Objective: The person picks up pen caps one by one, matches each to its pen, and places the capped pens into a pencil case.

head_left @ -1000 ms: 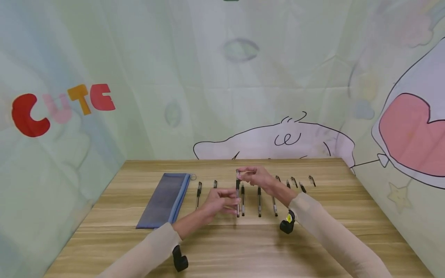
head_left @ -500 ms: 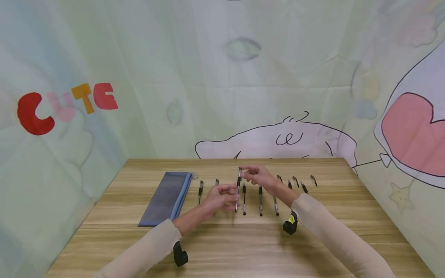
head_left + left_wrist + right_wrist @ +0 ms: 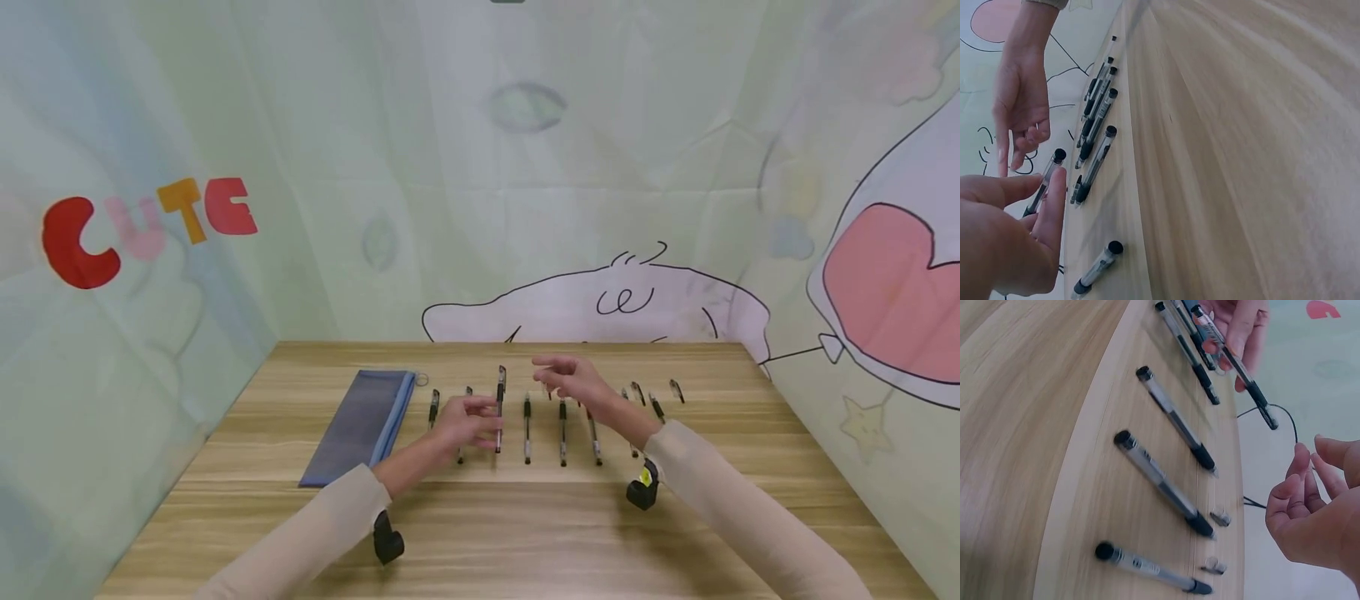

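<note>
The capped pen (image 3: 500, 388) we pinch in our left hand (image 3: 467, 423) points cap-end away — left of our right hand (image 3: 577, 382), whose loosely curled fingers hold nothing.

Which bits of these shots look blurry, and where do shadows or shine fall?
Head view: lighting looks soft, with a dim shadow on the table beside the right sleeve; left wrist view: pale sheen streaks the tabletop, and a faint shadow lies just above the lowest pen; right wrist view: slightly soft overall, so lettering on the held pen is unreadable.
</note>
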{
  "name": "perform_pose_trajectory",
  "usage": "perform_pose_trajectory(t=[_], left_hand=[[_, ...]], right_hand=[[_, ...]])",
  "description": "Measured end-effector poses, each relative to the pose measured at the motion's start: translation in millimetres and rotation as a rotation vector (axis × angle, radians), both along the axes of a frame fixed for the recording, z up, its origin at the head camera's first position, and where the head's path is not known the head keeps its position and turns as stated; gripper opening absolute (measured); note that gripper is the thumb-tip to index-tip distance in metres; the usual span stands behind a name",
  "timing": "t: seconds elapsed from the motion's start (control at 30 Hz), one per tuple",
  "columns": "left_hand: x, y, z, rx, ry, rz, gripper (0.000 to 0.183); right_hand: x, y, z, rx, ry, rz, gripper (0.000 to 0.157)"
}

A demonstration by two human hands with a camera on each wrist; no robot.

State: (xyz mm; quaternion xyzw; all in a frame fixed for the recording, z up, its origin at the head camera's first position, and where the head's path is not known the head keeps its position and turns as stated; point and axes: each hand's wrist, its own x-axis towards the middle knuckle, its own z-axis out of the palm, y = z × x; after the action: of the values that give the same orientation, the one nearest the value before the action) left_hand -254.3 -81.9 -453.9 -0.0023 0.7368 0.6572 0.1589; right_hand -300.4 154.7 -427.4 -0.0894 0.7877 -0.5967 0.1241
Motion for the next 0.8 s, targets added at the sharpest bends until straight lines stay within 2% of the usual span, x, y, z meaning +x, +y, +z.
perform_pose_trajectory(t=[0.2,0.4,0.6,0.8], left_hand=[[-4.5,-0.9,-3.6,-0.088,0.028,0.025,0.048],[-5.7,0.6,-9.0,-0.238,0.124,-0.033,0.055],[-4.9,1.0,-8.3,-0.313,0.201,-0.080,0.059],[-6.1,-0.2,-9.2,-0.422,0.307,-0.155,0.060]], right_hand=[[-0.2,12.7,-3.0,-0.014,-0.018,-0.007,0.035],[0.4,19.9,-5.6,-0.040,-0.027,-0.015,0.034],[3.0,25.5,-8.2,-0.023,-0.016,-0.004,0.037],[3.6,31.0,-10.0,-0.026,-0.034,-0.012,0.040]])
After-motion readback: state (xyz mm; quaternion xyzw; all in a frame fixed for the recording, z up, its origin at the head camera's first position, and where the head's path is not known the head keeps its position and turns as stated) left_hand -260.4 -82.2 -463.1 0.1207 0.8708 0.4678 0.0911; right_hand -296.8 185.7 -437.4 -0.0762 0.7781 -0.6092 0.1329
